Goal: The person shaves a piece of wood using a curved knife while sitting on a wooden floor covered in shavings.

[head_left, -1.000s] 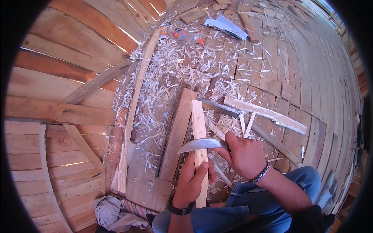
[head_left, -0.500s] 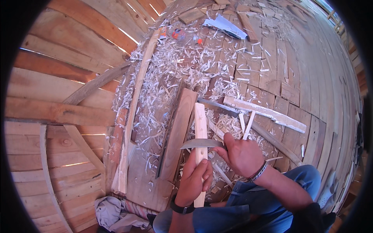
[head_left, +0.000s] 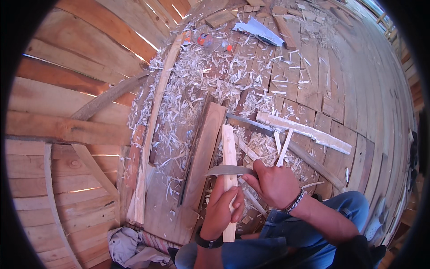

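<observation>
A pale, narrow stick of wood (head_left: 229, 148) stands out in front of me, its lower part wrapped by my left hand (head_left: 220, 206). Across it, just above the left fingers, lies the curved blade of a knife (head_left: 230, 170). My right hand (head_left: 275, 184) is closed round the knife's right end, so the handle is hidden in the fist. The blade touches the stick's upper face, and its tip points left past the stick. Wood shavings (head_left: 257, 145) lie in a heap just beyond my hands.
A thick reddish board (head_left: 207, 154) lies left of the stick. Beyond it are a handsaw (head_left: 251, 124), a pale rough-edged plank (head_left: 304, 132) and a long strip of wood (head_left: 154, 121). Shavings cover the plank floor (head_left: 309, 89). A grey cloth (head_left: 127, 249) lies at lower left.
The stick has shifted slightly toward me, with my left hand still round it. The knife and right hand have moved a little down and left, the blade staying across the stick.
</observation>
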`<state>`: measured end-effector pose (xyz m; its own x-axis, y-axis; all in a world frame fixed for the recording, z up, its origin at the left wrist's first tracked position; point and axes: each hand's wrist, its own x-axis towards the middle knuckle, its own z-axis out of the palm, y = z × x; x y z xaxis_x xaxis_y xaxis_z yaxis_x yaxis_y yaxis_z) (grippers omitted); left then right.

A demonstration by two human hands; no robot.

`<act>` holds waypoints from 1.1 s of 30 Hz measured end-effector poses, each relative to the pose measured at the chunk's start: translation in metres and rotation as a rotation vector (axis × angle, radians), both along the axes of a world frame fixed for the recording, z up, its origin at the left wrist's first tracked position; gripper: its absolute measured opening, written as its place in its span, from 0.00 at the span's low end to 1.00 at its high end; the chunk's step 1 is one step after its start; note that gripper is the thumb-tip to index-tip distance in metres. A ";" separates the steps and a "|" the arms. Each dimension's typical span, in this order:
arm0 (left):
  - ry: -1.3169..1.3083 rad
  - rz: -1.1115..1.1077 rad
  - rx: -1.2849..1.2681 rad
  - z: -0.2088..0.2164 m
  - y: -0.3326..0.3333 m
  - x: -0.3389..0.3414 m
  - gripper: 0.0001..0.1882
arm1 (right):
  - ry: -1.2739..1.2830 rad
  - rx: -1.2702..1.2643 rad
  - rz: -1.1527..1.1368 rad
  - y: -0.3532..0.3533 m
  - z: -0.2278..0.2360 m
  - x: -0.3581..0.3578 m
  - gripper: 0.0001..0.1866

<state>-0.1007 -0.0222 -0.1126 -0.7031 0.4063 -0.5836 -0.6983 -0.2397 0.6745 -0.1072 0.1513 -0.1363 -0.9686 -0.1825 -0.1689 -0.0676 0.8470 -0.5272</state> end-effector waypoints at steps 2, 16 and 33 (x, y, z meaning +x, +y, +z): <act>0.009 0.010 0.007 -0.001 0.000 0.000 0.24 | 0.008 -0.011 -0.007 0.000 -0.001 0.000 0.23; 0.006 -0.040 -0.006 0.005 0.000 0.003 0.25 | 0.007 0.037 -0.076 0.015 -0.009 -0.016 0.24; -0.047 -0.065 -0.031 -0.003 0.002 0.005 0.25 | -0.042 0.057 -0.043 0.005 -0.014 -0.008 0.27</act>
